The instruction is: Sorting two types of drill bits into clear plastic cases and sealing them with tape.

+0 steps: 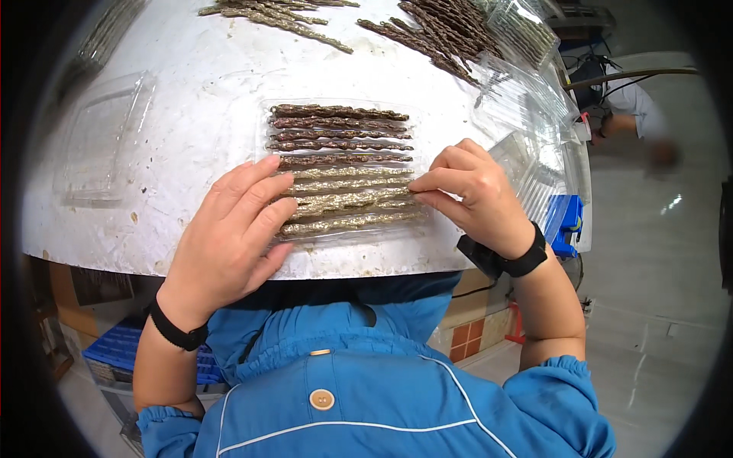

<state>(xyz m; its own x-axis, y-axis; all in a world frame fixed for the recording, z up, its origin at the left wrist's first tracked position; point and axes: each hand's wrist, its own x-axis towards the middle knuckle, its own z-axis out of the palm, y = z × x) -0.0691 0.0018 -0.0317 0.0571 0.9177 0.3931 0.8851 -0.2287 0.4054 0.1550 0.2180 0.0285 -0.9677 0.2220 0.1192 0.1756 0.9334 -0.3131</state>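
Note:
A see-through plastic tray [328, 101] lies on the white table in front of me. In its far half, several dark brown twisted sticks [343, 124] lie side by side. Several glittery gold twisted sticks [351, 197] fill the near half. My left hand [229, 229] rests over the tray's left edge, its fingers apart and the tips touching the sticks' left ends. At the right end of a gold stick, thumb and forefinger of my right hand [473, 187] are pinched together on its tip. One gold stick there lies slightly askew to its neighbours.
Loose gold sticks [279, 14] and a heap of dark sticks [443, 34] lie at the table's far side. See-through trays [527, 103] are piled at the right, near a blue object [565, 225]. Another plastic tray [103, 141] sits left. Another person's arm [626, 124] shows beyond the right edge.

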